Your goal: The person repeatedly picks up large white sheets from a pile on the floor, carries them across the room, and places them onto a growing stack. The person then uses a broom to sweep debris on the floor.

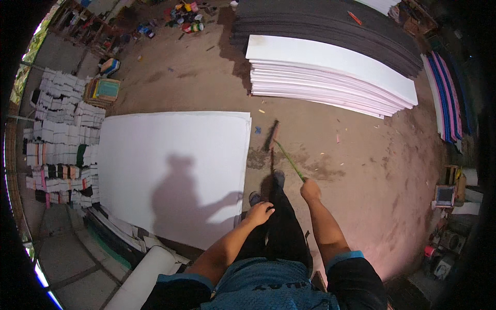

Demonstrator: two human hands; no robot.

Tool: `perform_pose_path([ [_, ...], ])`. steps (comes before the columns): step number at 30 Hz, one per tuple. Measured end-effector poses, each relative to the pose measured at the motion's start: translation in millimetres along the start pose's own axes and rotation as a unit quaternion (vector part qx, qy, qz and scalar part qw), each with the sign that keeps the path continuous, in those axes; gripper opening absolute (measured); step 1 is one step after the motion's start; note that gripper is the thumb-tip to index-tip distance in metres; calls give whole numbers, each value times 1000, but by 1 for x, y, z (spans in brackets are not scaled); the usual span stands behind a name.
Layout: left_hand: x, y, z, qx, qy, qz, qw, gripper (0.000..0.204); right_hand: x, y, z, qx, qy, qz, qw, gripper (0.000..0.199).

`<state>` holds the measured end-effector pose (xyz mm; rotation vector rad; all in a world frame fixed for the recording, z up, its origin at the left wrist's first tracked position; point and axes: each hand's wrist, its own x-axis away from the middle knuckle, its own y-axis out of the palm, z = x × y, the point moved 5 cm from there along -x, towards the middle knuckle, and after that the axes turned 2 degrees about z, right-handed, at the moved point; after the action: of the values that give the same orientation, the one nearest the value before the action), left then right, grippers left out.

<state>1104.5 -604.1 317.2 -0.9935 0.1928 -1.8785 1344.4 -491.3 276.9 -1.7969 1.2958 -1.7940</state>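
Note:
My right hand (310, 190) is closed around the end of the green handle of a broom (289, 160). Its dark, narrow head (273, 135) is tilted over the brown floor ahead of my feet, beside the right edge of a big white sheet stack (129, 150). In front of my thigh, my left hand (261, 212) holds nothing, its fingers loosely bent and a little apart. Small pale scraps and a blue bit (258, 130) lie on the floor around the broom head.
White sheets (330, 82) are piled ahead at right, with dark sheets (330, 23) behind. Bundled white pieces (62, 129) stand along the left. A white roll (139, 279) lies near left. Buckets (187, 20) cluster far off; blue and pink sheets (444, 98) stand at right.

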Motion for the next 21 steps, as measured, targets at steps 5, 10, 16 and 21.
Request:
perform_pose_path([
  [5,-47,-21,25,34,9,9,999,36,39,-59,19,38,15,27,999,43],
  [10,-100,-37,17,94,-1,59,994,35,-1,-24,-8,36,-5,-37,999,52],
  [16,-122,-85,-4,137,-60,78,986,35,-78,-29,-169,60,-138,-6,989,59],
  [21,-119,-110,-43,122,-83,36,988,38,-185,-16,-284,55,-161,34,985,47],
])
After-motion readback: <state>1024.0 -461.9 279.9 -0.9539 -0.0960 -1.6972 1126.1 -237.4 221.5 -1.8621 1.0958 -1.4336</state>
